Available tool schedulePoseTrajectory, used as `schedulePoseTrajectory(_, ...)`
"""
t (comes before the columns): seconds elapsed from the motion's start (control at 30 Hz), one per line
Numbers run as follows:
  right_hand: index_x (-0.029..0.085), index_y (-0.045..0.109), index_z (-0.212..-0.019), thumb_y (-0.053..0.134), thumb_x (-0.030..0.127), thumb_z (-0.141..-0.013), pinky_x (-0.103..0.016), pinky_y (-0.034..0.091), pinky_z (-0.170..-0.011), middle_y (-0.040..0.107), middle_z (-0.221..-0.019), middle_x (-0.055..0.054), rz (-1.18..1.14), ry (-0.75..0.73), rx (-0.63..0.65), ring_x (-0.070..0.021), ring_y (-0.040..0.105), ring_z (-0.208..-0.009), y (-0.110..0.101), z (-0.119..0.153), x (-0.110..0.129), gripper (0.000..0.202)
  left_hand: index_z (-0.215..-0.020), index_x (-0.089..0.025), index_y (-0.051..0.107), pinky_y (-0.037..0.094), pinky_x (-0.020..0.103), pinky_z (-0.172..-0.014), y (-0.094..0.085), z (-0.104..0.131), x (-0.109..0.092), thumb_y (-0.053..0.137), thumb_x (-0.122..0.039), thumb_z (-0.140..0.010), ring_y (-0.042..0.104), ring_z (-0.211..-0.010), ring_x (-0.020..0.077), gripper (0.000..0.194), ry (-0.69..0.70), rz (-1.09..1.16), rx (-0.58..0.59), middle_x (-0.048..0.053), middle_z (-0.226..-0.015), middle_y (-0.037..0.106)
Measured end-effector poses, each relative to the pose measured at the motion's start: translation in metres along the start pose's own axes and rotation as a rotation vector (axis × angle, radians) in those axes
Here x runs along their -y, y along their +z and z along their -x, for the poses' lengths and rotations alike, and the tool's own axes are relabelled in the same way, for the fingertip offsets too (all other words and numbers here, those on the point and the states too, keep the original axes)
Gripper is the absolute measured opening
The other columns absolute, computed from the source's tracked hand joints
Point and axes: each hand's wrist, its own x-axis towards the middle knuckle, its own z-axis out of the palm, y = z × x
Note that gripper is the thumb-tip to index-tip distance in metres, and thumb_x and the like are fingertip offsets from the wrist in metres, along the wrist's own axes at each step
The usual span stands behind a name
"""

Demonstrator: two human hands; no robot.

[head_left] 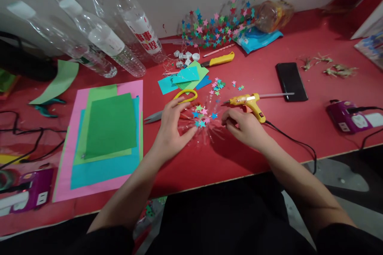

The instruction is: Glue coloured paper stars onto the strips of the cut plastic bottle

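A clear plastic piece cut into splayed strips (214, 132) lies on the red table, with pink, blue and green paper stars (202, 116) at its middle. Over its left side rests my left hand (173, 129), fingers and thumb stretched apart, the thumb tip by a blue star. My right hand (245, 127) is at its right edge with fingers curled in and the fingertips together; anything between them is too small to make out. Yellow-handled scissors (154, 117) lie partly under my left hand. Just beyond my right hand is a yellow glue gun (243, 99) with a glue stick in it.
Stacked coloured sheets (112, 125) lie left, several plastic bottles (140, 28) behind. Paper scraps (187, 77), a yellow cutter (221, 59) and loose stars (218, 85) lie ahead, before a star-covered clear bottle (215, 28). A phone (291, 81) and purple power strip (344, 117) are right.
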Motion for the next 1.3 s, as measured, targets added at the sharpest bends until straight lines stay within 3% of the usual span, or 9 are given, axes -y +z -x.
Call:
schedulePoseTrajectory(0.27,0.017,0.058,-0.089,0.041,0.013,-0.086,-0.024,0.044,-0.064,0.068,-0.081,-0.004,-0.102,-0.102,0.108,-0.0124,0.061,-0.068,0.01,0.009,0.006,0.018,-0.126,-0.024,0.05,0.041,0.054,-0.109,-0.005,-0.007,0.008,0.065,-0.02,-0.083,0.048,-0.129,0.0274,0.046,-0.012,-0.009,-0.105,0.01,-0.133,0.051)
schedulePoseTrajectory(0.47,0.014,0.063,-0.107,0.041,0.015,-0.09,-0.028,0.046,-0.066,0.074,-0.091,-0.009,0.03,-0.186,0.142,-0.0165,0.068,-0.075,0.016,0.017,0.014,0.028,-0.123,-0.024,0.054,0.039,0.048,-0.111,-0.016,-0.001,0.017,0.062,-0.019,-0.085,0.051,-0.126,0.0235,0.039,-0.075,0.039,-0.154,0.009,-0.129,0.056)
schedulePoseTrajectory(0.63,0.017,0.065,-0.103,0.046,0.015,-0.089,-0.024,0.045,-0.063,0.074,-0.087,-0.004,-0.016,-0.21,-0.017,-0.0113,0.064,-0.068,-0.005,0.014,0.012,0.023,-0.115,-0.023,0.059,0.041,0.044,-0.11,-0.018,0.007,0.028,0.062,-0.024,-0.084,0.056,-0.12,0.0212,0.031,-0.241,0.192,-0.249,0.006,-0.123,0.06)
schedulePoseTrajectory(0.7,0.019,0.065,-0.1,0.047,0.015,-0.089,-0.024,0.045,-0.062,0.073,-0.086,-0.002,-0.01,-0.182,-0.111,-0.01,0.061,-0.066,-0.014,0.007,0.008,0.021,-0.105,-0.021,0.059,0.052,0.037,-0.096,-0.017,0.011,0.033,0.061,-0.024,-0.083,0.062,-0.107,0.0187,0.023,-0.372,0.266,-0.301,0.006,-0.112,0.064)
schedulePoseTrajectory(0.77,0.02,0.064,-0.099,0.046,0.014,-0.089,-0.025,0.045,-0.063,0.072,-0.09,-0.002,0.024,-0.168,-0.136,-0.0104,0.061,-0.068,-0.02,-0.001,0.005,0.022,-0.095,-0.02,0.055,0.057,0.028,-0.07,-0.017,0.016,0.037,0.06,-0.021,-0.079,0.067,-0.082,0.0148,0.017,-0.547,0.357,-0.31,0.003,-0.096,0.065)
schedulePoseTrajectory(0.83,0.02,0.064,-0.1,0.044,0.013,-0.09,-0.027,0.047,-0.066,0.072,-0.096,-0.004,0.06,-0.184,-0.104,-0.0121,0.063,-0.075,-0.02,-0.007,0.001,0.023,-0.09,-0.021,0.048,0.052,0.023,-0.049,-0.016,0.021,0.04,0.059,-0.019,-0.075,0.064,-0.059,0.0126,0.018,-0.715,0.463,-0.237,-0.002,-0.08,0.063)
schedulePoseTrajectory(0.9,0.02,0.063,-0.102,0.043,0.012,-0.09,-0.028,0.049,-0.073,0.071,-0.101,-0.006,0.08,-0.216,-0.054,-0.0144,0.065,-0.086,-0.017,-0.011,-0.001,0.025,-0.091,-0.021,0.044,0.048,0.022,-0.042,-0.016,0.025,0.041,0.058,-0.02,-0.075,0.061,-0.049,0.013,0.021,-0.816,0.563,-0.147,-0.004,-0.069,0.061)
schedulePoseTrajectory(1.2,0.018,0.063,-0.102,0.047,0.015,-0.09,-0.028,0.049,-0.075,0.07,-0.1,-0.006,0.102,-0.228,0.037,-0.0144,0.065,-0.085,-0.005,-0.008,0.001,0.02,-0.1,-0.018,0.052,0.058,0.029,-0.063,-0.003,0.014,0.032,0.053,-0.04,-0.089,0.071,-0.068,0.0161,0.024,-0.8,0.77,-0.161,0.004,-0.082,0.071)
schedulePoseTrajectory(1.3,0.017,0.064,-0.101,0.045,0.017,-0.092,-0.029,0.049,-0.074,0.07,-0.098,-0.007,0.121,-0.241,0.025,-0.0154,0.065,-0.086,-0.007,-0.007,0.002,0.02,-0.099,-0.018,0.052,0.058,0.029,-0.063,0.002,0.007,0.037,0.055,-0.032,-0.087,0.071,-0.066,0.0162,0.019,-0.829,0.795,-0.147,0.002,-0.08,0.07)
